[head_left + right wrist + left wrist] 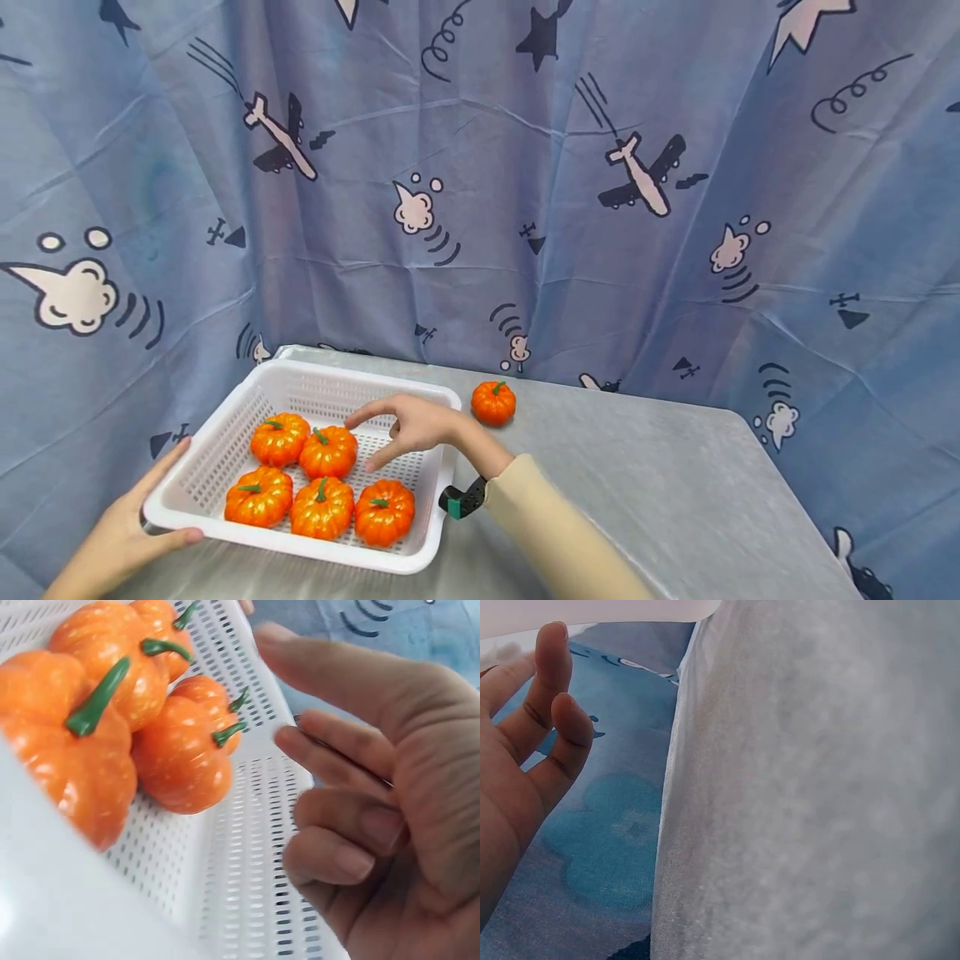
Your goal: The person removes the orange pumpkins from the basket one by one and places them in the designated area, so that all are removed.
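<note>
A white plastic basket [360,379] with slotted walls holds several small orange pumpkins [322,508] with green stems. My left hand [127,533] holds the basket's near left corner, thumb along the front rim and index finger up the left side. In the left wrist view its other fingers [574,742] are bent below the pale basket edge. Over the basket's right half is my right hand [420,425], thumb and index finger spread apart with nothing between them. The index fingertip is close to a pumpkin [328,454] in the back row. In the right wrist view, the remaining fingers [337,825] are bent inward.
Another orange pumpkin [493,403] sits outside the basket, on the grey-covered table [637,475] by the back right corner. A blue patterned curtain [480,208] hangs behind the table and down its left side. A black band [461,498] is around the right wrist.
</note>
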`<state>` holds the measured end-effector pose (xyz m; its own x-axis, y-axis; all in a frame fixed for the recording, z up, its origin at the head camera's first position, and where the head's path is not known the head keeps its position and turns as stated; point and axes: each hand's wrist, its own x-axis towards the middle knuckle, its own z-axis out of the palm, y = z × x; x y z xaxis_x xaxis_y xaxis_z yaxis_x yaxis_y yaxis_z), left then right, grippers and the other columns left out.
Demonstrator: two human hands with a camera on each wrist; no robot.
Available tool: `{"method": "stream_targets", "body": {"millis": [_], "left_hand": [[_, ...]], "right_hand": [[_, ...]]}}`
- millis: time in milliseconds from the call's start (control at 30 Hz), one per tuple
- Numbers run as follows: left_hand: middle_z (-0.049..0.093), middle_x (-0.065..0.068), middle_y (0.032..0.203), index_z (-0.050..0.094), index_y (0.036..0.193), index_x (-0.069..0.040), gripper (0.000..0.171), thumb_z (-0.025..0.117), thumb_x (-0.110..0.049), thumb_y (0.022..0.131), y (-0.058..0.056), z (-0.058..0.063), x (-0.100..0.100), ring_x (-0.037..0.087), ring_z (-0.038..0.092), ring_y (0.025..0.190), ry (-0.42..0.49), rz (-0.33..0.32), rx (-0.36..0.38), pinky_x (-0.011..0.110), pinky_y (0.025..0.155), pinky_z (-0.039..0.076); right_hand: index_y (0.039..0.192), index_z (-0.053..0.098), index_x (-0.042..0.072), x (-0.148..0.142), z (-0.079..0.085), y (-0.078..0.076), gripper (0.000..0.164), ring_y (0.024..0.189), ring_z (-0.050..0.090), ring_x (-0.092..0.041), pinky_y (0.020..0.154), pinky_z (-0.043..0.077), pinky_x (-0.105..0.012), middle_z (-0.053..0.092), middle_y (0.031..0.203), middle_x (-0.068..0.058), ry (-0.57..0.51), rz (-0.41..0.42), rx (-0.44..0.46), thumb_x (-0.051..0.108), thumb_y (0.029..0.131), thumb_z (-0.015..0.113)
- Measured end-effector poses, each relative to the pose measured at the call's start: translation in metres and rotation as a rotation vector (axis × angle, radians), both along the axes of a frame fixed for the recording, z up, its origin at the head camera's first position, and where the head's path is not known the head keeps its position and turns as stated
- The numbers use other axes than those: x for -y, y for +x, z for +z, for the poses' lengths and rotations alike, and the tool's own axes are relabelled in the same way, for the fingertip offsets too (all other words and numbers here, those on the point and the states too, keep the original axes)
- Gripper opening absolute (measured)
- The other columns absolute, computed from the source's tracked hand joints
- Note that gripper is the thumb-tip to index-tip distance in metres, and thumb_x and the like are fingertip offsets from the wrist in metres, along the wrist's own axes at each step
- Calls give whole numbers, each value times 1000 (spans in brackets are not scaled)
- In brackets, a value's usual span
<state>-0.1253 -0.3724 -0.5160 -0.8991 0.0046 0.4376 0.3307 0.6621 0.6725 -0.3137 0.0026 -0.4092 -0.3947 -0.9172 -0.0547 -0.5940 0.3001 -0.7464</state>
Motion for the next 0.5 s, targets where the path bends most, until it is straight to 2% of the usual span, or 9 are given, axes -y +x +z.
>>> {"method": "stream_targets", "body": {"millis": [133,233,367,500], "left_hand": [[27,-48,148,28,170,-19,120,94,-8,70,0,-1,0,-25,34,118,0,4,13,-1,92,22],[26,-48,148,27,170,-19,120,94,-8,71,0,-1,0,-25,34,118,3,1,18,-1,94,22],[26,-48,149,27,170,-20,121,94,-8,71,0,-1,1,-25,34,118,3,3,17,-1,94,22],[27,-47,149,26,170,-21,121,94,-8,71,0,0,0,-24,35,117,5,7,22,0,91,22]], "right_hand": [[146,63,5,3,-7,-2,65,78,55,-13,64,48,-18,65,147,-5,86,116,65,15,87,88],[145,64,5,5,-11,-3,64,86,58,-18,67,50,-20,67,144,-2,142,161,126,12,86,89],[146,65,8,6,-13,-4,65,78,53,-15,67,48,-20,68,142,5,227,189,190,8,85,89],[148,63,9,6,-16,-6,68,71,47,-12,65,44,-21,67,143,6,312,207,271,2,85,87]]}}
